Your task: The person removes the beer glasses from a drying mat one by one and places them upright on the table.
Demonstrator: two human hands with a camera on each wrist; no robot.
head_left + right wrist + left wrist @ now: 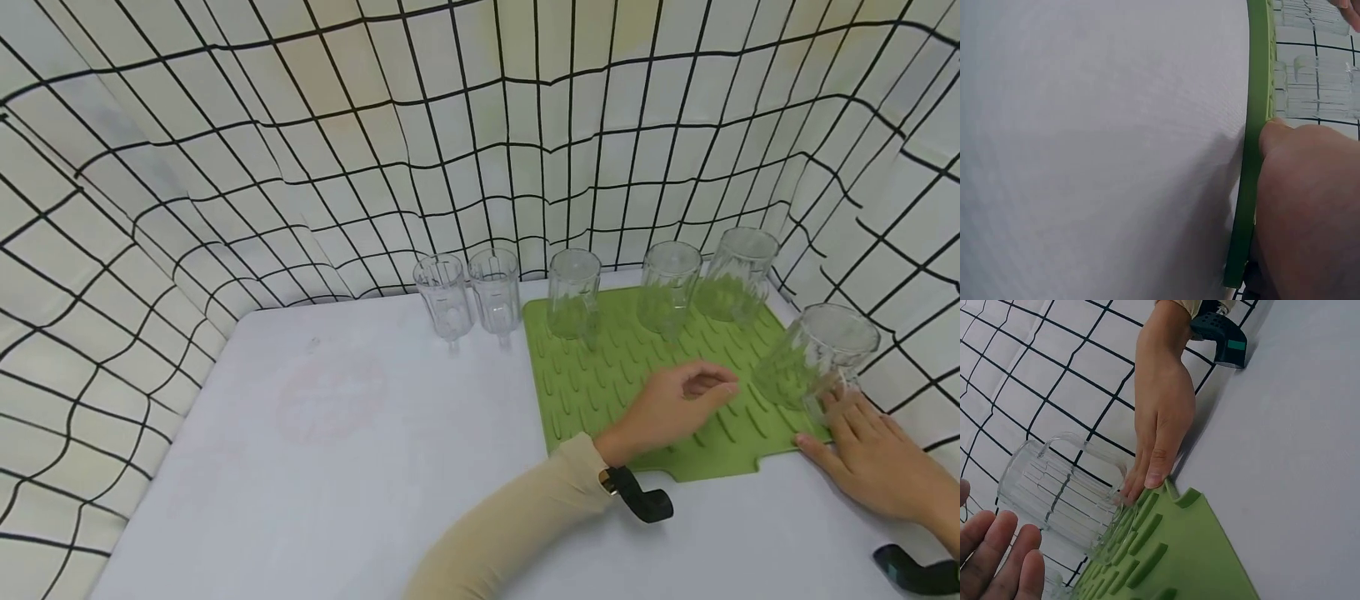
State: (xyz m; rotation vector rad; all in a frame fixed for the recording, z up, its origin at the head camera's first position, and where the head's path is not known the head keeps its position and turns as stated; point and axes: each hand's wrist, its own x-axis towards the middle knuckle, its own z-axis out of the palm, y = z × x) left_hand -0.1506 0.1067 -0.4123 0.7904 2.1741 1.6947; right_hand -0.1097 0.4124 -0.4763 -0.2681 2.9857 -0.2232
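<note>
My left hand (671,408) hovers above a green ridged drying mat (555,408), its fingers loosely bent and holding nothing. In the left wrist view, its relaxed fingers (1000,556) show at the lower left, apart from the glass. At the mat's near right corner lies my right hand (877,454), fingers extended beside the handle of a clear glass mug (795,367). In the right wrist view, the right thumb (1272,134) touches the mat's edge. Whether the right fingertips touch the mug handle, I cannot tell.
More clear glass mugs stand along the mat's back, among them a left one (573,296) and a far right one (735,279). Two others, including an outer mug (444,300), stand on the white table (300,458) left of the mat. A black-gridded white curtain (480,150) borders the table.
</note>
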